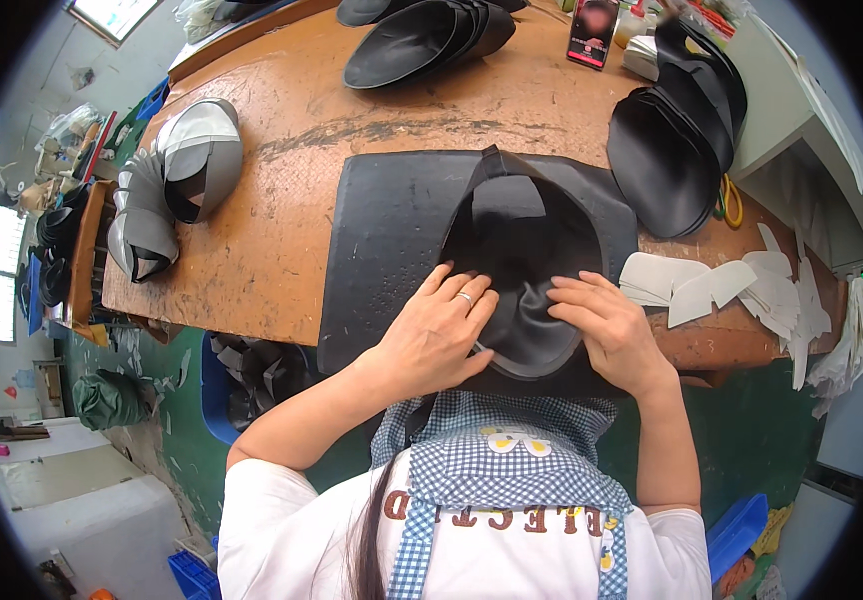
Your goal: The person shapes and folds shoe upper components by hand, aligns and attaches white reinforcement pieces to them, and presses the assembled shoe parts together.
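A black, bowl-shaped piece of leather-like material (pixel 526 345), which looks like a shoe upper, lies in front of me on a dark mat (pixel 381 260). Its hollow inside faces up, and a loop or strap stands at its far end. My left hand (pixel 436 325), with a ring on one finger, closes over its near left rim: fingers inside, thumb lower down by the edge. On the opposite rim my right hand (pixel 619 335) is curled, fingertips reaching into the hollow; its thumb is hidden. The lining between my hands is wrinkled.
Stacked black uppers lie at the far edge (pixel 411 45) and at the right (pixel 661 160). Grey uppers (pixel 201 150) sit at the left of the wooden table (pixel 281 240). White cut pieces (pixel 711 285) lie at right, near yellow tape rings (pixel 731 203). Below stands a blue bin (pixel 216 390).
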The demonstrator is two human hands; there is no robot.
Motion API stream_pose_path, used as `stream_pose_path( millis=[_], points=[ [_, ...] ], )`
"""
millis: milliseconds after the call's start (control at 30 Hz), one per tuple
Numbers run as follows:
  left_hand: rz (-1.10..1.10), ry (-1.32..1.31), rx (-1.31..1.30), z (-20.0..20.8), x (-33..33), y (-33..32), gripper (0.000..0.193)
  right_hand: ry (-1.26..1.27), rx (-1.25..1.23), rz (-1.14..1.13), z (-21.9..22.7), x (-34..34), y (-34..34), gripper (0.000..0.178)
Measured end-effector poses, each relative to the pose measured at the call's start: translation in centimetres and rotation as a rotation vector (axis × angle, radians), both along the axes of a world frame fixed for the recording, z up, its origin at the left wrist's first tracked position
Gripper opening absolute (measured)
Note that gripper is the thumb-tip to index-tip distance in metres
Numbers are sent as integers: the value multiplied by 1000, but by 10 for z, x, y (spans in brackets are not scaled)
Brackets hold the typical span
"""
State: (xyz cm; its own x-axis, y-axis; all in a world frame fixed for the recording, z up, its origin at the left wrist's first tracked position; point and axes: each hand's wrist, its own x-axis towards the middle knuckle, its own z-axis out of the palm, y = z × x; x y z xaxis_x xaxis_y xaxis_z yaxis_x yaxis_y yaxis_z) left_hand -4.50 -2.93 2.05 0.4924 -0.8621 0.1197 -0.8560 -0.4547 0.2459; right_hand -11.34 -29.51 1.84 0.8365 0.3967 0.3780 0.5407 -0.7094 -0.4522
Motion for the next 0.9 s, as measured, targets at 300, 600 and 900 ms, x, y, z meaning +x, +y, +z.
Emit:
stream_pose_path(
  millis=[300, 600, 900],
  points=[
    [43, 15, -119, -10, 8, -11, 73, 73, -26, 8, -26, 20, 4, 56],
    [142, 94, -56, 0, 28, -18, 89, 579, 414, -366, -13, 73, 4, 16],
    [-157, 306, -286, -15, 63, 28, 34, 468, 305, 109, -23, 13, -2, 61]
  ],
)
